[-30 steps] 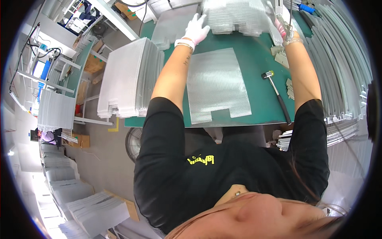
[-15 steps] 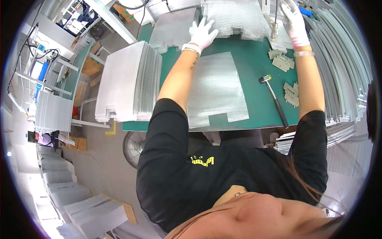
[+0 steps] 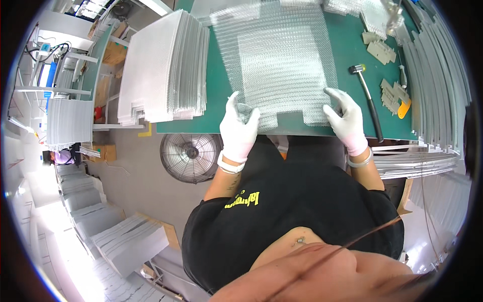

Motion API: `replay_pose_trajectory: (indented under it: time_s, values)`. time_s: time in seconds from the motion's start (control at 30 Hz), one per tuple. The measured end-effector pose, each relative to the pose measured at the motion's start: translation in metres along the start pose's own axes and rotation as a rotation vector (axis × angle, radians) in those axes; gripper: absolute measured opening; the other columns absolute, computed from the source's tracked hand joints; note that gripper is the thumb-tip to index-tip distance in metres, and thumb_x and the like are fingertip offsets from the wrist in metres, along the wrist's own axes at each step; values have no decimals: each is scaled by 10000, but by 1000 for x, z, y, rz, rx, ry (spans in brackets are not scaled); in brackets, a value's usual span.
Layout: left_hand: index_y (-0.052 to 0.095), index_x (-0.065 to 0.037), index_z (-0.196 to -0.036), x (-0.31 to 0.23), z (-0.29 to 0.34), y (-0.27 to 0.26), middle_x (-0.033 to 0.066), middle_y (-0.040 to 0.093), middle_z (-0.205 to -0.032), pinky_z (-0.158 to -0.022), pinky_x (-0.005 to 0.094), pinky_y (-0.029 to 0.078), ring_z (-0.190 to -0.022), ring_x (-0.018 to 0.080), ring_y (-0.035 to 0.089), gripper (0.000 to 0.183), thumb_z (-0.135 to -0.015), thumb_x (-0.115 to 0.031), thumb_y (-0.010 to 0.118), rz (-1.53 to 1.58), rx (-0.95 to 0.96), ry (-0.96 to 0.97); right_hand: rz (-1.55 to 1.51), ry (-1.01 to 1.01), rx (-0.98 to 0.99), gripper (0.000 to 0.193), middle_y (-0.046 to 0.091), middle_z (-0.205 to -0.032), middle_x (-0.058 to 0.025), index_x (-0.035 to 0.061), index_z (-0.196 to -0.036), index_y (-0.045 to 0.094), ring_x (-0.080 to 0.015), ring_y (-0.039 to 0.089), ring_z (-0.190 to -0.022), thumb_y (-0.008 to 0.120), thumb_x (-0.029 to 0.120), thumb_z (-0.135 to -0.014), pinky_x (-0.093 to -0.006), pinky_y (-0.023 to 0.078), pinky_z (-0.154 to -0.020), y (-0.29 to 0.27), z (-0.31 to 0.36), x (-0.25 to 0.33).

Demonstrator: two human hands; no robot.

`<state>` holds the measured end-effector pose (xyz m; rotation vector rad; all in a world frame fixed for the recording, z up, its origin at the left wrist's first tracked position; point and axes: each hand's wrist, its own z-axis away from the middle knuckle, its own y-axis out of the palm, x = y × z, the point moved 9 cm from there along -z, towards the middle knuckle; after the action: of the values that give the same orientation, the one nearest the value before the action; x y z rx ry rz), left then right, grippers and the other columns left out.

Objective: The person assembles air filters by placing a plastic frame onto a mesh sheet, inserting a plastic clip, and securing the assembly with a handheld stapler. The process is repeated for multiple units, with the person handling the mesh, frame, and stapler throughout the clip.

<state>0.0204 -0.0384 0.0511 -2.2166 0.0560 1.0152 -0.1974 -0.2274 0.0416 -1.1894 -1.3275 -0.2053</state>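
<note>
Both hands have left the far part of the worktop (image 3: 346, 48) and come back to its near edge: the left hand (image 3: 239, 123) curls at the left side of a mesh sheet (image 3: 276, 22), the right hand (image 3: 347, 118) at its right side. That sheet now overlaps the lower sheet (image 3: 283, 65), previously uncovered. The floor fan (image 3: 191, 152), partly hidden earlier, shows fully.

Silvery mesh sheet (image 3: 282, 65) here, metal by its look, glinting, its face finely rough; matt white cloth gloves (image 3: 347, 121) over both hands (image 3: 238, 133); beneath, the desk (image 3: 344, 40), smooth with a dull sheen; and there's the hammer (image 3: 373, 108), bright metal shaft, dark matt grip; below, the fan's (image 3: 191, 153) shiny wire guard.
</note>
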Motion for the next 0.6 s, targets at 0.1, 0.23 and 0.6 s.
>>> replay_pose_trajectory:
  time_s: [0.1,0.23,0.6]
  values:
    - [461,60,-1369,27,4,19,121,641,-913,-723,266,512,-710,138,598,693,-809,-218,760,-3,228,-319,68,-32,-21,378,662,-1165,-179,39,-1193,654,-329,636,-1099,685,128,-827,-353,490,-962,11,5,-10]
    - [449,60,-1383,38,-2,35,190,664,-1057,-788,321,523,-761,218,640,721,-813,-267,746,-121,245,-201,109,45,-17,378,657,-1175,-178,45,-1194,655,-326,636,-1098,681,131,-828,-349,494,-951,13,-3,-19]
    - [414,27,-1426,56,6,54,225,593,-1283,-922,371,509,-1103,339,631,735,-840,-301,713,-230,285,-179,347,-68,-53,403,609,-1289,-142,108,-1237,632,-317,608,-1147,688,196,-849,-367,504,-952,31,-1,-35]
